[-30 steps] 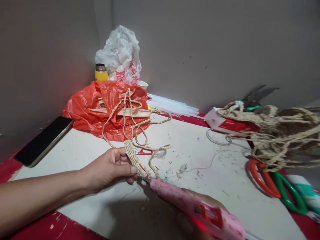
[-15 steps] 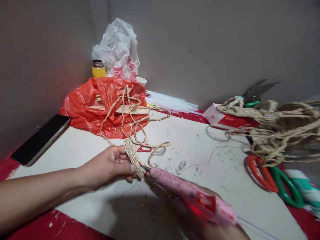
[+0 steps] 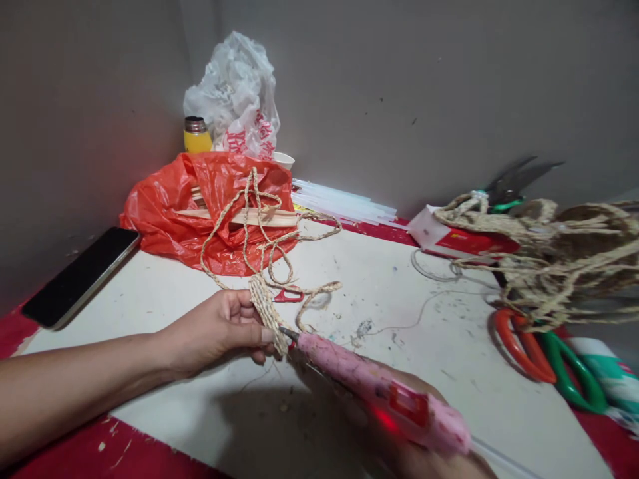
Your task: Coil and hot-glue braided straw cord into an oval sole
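The pink plastic glue gun (image 3: 357, 368) has moved its tip up to the flat tan braided strip's side (image 3: 264, 307); I think work is there now. My left hand (image 3: 224, 329) pinches the strip over the white board (image 3: 369, 276); my right hand (image 3: 424, 462) grips the gun.

One head-worn camera looks forward and down, close over the white worktop (image 3: 379, 279). Its view reaches the gray wall (image 3: 399, 73).

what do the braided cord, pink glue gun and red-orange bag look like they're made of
Braided cord: probably plant fibre, matte and rough, with straw-coloured plaited strands. Pink glue gun: apparently hard plastic, smudged, its dark tip perhaps metal. Red-orange bag: likely thin plastic film, shiny and crinkled.
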